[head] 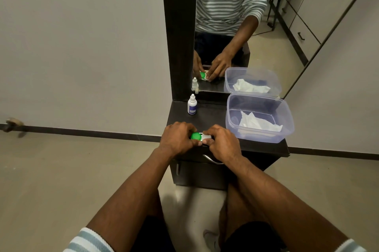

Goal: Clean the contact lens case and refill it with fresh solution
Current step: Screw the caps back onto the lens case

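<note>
**Head view: both hands on the lens case at the table's front edge**

Head view shows the contact lens case near the front edge of the dark table. Left hand curls around its green cap; right hand grips the white end. Behind the case stands the solution bottle, with bare tabletop between. Right of the case sits a clear plastic tub holding crumpled tissue, reaching the table's right edge.

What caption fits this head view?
Both hands, left hand and right hand, grip the contact lens case on the dresser top.
</note>
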